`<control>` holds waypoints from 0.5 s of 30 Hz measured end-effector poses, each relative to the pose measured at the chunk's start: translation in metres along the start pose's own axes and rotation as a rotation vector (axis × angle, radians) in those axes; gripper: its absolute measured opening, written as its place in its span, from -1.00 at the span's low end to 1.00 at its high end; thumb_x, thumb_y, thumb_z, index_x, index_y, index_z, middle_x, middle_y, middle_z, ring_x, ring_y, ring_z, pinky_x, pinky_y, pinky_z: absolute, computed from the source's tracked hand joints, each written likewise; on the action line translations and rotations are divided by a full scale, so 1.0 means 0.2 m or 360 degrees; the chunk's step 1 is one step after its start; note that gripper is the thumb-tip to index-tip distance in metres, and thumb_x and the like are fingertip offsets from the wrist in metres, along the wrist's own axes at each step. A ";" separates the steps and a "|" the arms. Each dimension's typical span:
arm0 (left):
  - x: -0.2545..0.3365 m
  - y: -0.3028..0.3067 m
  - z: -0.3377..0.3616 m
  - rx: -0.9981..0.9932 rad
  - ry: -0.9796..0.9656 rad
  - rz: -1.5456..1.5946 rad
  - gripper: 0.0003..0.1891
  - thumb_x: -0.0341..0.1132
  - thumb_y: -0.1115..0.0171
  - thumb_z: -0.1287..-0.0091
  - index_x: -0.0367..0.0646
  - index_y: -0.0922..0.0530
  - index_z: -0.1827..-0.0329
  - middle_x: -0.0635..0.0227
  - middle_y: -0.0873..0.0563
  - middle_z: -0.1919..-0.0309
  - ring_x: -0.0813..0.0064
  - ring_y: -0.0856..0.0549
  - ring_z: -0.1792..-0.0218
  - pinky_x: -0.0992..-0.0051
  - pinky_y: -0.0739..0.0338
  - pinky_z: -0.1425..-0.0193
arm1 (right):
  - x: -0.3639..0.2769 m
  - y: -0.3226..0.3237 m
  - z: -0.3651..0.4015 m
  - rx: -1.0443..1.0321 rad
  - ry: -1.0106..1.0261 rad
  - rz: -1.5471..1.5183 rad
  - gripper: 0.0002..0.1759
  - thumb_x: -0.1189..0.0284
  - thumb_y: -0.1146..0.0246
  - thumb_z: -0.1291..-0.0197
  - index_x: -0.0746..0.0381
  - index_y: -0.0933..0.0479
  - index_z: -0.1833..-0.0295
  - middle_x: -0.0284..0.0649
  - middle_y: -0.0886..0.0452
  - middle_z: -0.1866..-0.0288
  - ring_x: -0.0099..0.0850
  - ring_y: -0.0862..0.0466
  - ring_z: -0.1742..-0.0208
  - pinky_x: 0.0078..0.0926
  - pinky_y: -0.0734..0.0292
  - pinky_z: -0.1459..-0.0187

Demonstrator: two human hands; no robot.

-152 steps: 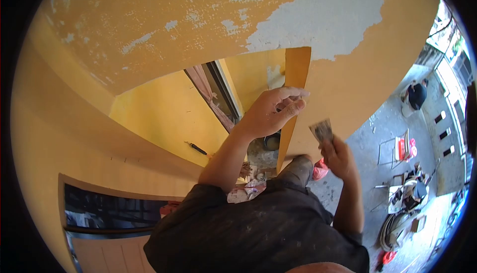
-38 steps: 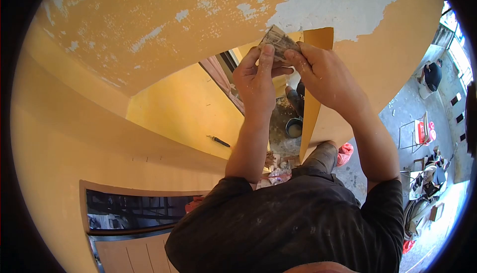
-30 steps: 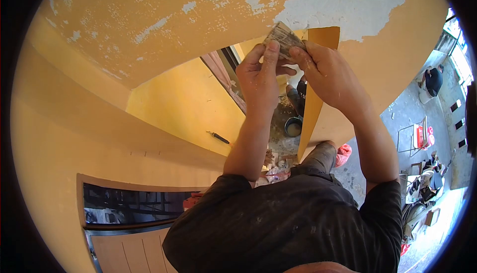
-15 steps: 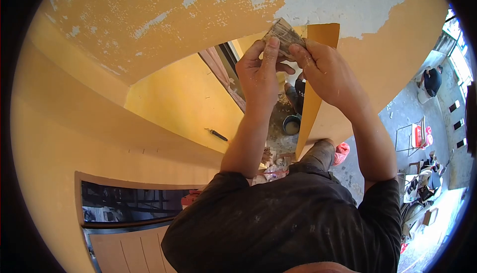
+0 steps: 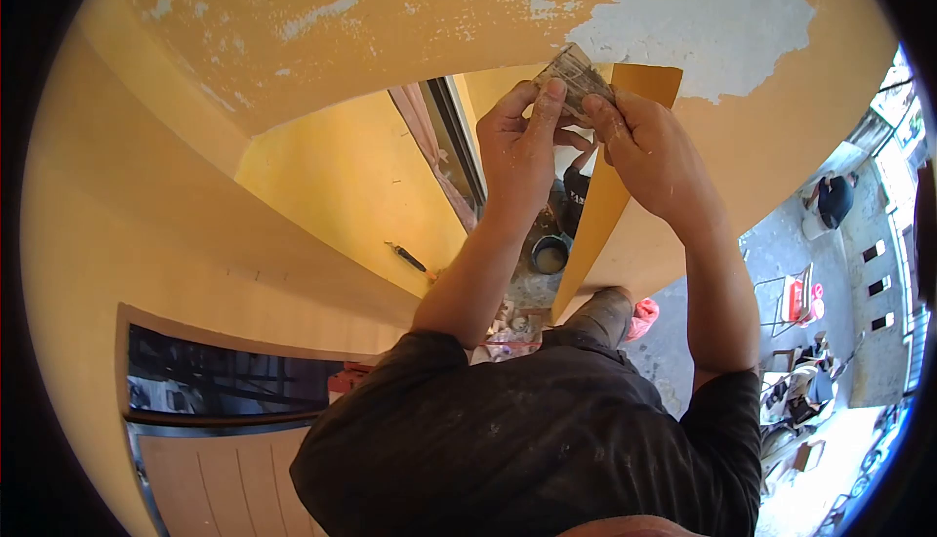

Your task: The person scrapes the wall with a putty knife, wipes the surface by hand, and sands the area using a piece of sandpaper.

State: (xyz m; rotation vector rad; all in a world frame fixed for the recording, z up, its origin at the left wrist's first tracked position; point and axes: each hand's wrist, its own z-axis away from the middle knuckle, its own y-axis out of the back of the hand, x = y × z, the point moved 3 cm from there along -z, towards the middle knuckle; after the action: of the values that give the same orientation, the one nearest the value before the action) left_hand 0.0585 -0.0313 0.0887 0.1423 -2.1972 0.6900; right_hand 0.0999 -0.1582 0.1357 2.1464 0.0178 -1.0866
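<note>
A worn, grey-brown flat piece (image 5: 576, 70), dirty and streaked, is held up between both hands in front of the orange wall. My left hand (image 5: 527, 132) is closed on its left and lower edge, the thumb lying on its face. On its right side my right hand (image 5: 649, 142) pinches the corner between thumb and fingers. Both hands have pale dust on them. Behind and above them, the peeling wall (image 5: 488, 10) shows a large whitish patch (image 5: 712, 20).
A tool with a dark handle (image 5: 410, 259) lies on the yellow surface at left. Below are a bucket (image 5: 549, 255) and a partly hidden person (image 5: 576, 185). At right are another person (image 5: 835, 200), a red item on a folding stand (image 5: 797, 298) and a pink bag (image 5: 642, 317).
The view has shifted slightly, so the wall patch sits lower and further right. Both hands still hold the flat piece in nearly the same grip.
</note>
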 end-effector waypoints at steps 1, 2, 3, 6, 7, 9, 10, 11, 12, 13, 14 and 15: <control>0.00 0.00 0.00 -0.0031 0.0004 -0.0002 -0.73 -0.24 -0.18 -0.44 -0.33 -0.63 0.15 0.25 -0.74 0.33 0.53 -0.74 0.39 0.61 -0.63 0.47 | 0.00 -0.01 0.00 -0.0021 0.0009 0.0016 -0.59 0.24 -0.06 -0.41 0.39 -0.45 0.33 0.14 -0.48 0.55 0.12 -0.47 0.48 -0.08 -0.32 0.41; 0.00 0.00 0.00 -0.0006 -0.0008 0.0012 -0.73 -0.24 -0.18 -0.44 -0.33 -0.63 0.15 0.25 -0.74 0.33 0.53 -0.74 0.39 0.61 -0.63 0.47 | 0.01 -0.01 0.01 0.0011 -0.0003 0.0026 -0.60 0.24 -0.06 -0.41 0.40 -0.46 0.33 0.13 -0.48 0.55 0.09 -0.47 0.49 -0.09 -0.33 0.41; -0.01 0.00 0.01 0.0012 0.0061 -0.0015 -0.73 -0.24 -0.18 -0.44 -0.34 -0.63 0.15 0.26 -0.74 0.33 0.53 -0.74 0.40 0.61 -0.64 0.47 | 0.01 -0.02 0.01 0.0042 -0.0013 0.0035 -0.60 0.24 -0.06 -0.41 0.40 -0.46 0.32 0.11 -0.49 0.55 0.07 -0.48 0.49 -0.11 -0.34 0.40; 0.00 0.03 -0.01 0.0010 0.0062 0.0009 -0.72 -0.24 -0.18 -0.44 -0.34 -0.63 0.14 0.26 -0.74 0.34 0.54 -0.73 0.42 0.62 -0.64 0.47 | -0.01 -0.02 0.00 0.0007 -0.0092 -0.0031 -0.60 0.24 -0.06 -0.40 0.40 -0.47 0.31 0.10 -0.48 0.55 0.02 -0.49 0.50 -0.15 -0.36 0.38; 0.00 0.02 -0.01 -0.0037 0.0030 0.0049 -0.72 -0.24 -0.18 -0.44 -0.35 -0.63 0.13 0.26 -0.74 0.34 0.54 -0.73 0.42 0.62 -0.64 0.47 | -0.01 -0.02 0.00 -0.0012 -0.0084 -0.0008 -0.60 0.24 -0.06 -0.40 0.40 -0.47 0.31 0.10 -0.48 0.55 0.02 -0.49 0.50 -0.15 -0.36 0.38; 0.00 0.02 0.00 -0.0034 0.0054 0.0047 -0.73 -0.25 -0.19 -0.43 -0.36 -0.61 0.16 0.26 -0.72 0.35 0.54 -0.73 0.42 0.62 -0.65 0.48 | 0.00 -0.03 -0.01 0.0018 -0.0115 0.0054 -0.59 0.23 -0.05 -0.41 0.40 -0.49 0.30 0.01 -0.47 0.59 -0.11 -0.52 0.52 -0.23 -0.38 0.39; 0.00 0.02 0.00 -0.0046 0.0082 0.0023 -0.74 -0.27 -0.20 -0.43 -0.37 -0.60 0.20 0.25 -0.69 0.37 0.55 -0.73 0.41 0.62 -0.67 0.49 | 0.00 -0.03 0.00 0.0008 -0.0104 0.0072 -0.59 0.23 -0.05 -0.41 0.40 -0.49 0.30 0.01 -0.47 0.59 -0.11 -0.52 0.52 -0.23 -0.38 0.39; 0.00 0.03 0.00 -0.0028 0.0068 0.0038 -0.74 -0.27 -0.20 -0.43 -0.37 -0.60 0.20 0.25 -0.69 0.37 0.55 -0.73 0.41 0.62 -0.67 0.49 | 0.01 -0.03 0.00 -0.0013 -0.0152 -0.0048 -0.59 0.23 -0.04 -0.42 0.39 -0.48 0.30 -0.04 -0.46 0.61 -0.17 -0.52 0.52 -0.26 -0.38 0.40; 0.00 0.02 -0.01 -0.0019 0.0071 0.0080 -0.74 -0.27 -0.20 -0.42 -0.39 -0.60 0.20 0.26 -0.69 0.37 0.55 -0.73 0.41 0.62 -0.67 0.48 | 0.02 -0.03 0.00 -0.0039 -0.0201 -0.0160 -0.58 0.23 -0.04 -0.43 0.39 -0.48 0.31 -0.09 -0.45 0.62 -0.24 -0.51 0.53 -0.29 -0.38 0.41; -0.01 0.01 0.00 -0.0007 0.0080 0.0127 -0.73 -0.28 -0.21 -0.42 -0.40 -0.60 0.20 0.26 -0.68 0.36 0.55 -0.73 0.40 0.62 -0.67 0.48 | 0.01 -0.04 -0.01 -0.0059 -0.0194 -0.0130 -0.58 0.23 -0.04 -0.43 0.39 -0.48 0.31 -0.09 -0.45 0.62 -0.24 -0.51 0.53 -0.29 -0.38 0.41; 0.00 0.01 0.00 0.0010 0.0078 0.0150 -0.73 -0.28 -0.21 -0.42 -0.40 -0.60 0.20 0.26 -0.68 0.36 0.55 -0.73 0.40 0.62 -0.67 0.48 | 0.00 -0.05 -0.01 -0.0015 -0.0144 -0.0130 -0.58 0.23 -0.04 -0.43 0.39 -0.47 0.32 -0.13 -0.45 0.62 -0.30 -0.50 0.54 -0.32 -0.37 0.42; 0.03 0.02 0.00 0.0008 0.0107 0.0081 -0.73 -0.29 -0.21 -0.42 -0.41 -0.60 0.20 0.26 -0.68 0.36 0.55 -0.73 0.39 0.61 -0.68 0.47 | 0.00 -0.05 -0.01 0.0038 -0.0095 -0.0137 -0.58 0.23 -0.04 -0.44 0.38 -0.47 0.33 -0.17 -0.44 0.62 -0.36 -0.48 0.54 -0.35 -0.36 0.43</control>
State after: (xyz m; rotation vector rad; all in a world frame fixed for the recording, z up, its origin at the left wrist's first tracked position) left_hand 0.0539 -0.0277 0.0908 0.0654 -2.1413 0.7186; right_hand 0.0972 -0.1494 0.1307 2.1506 0.0704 -1.2056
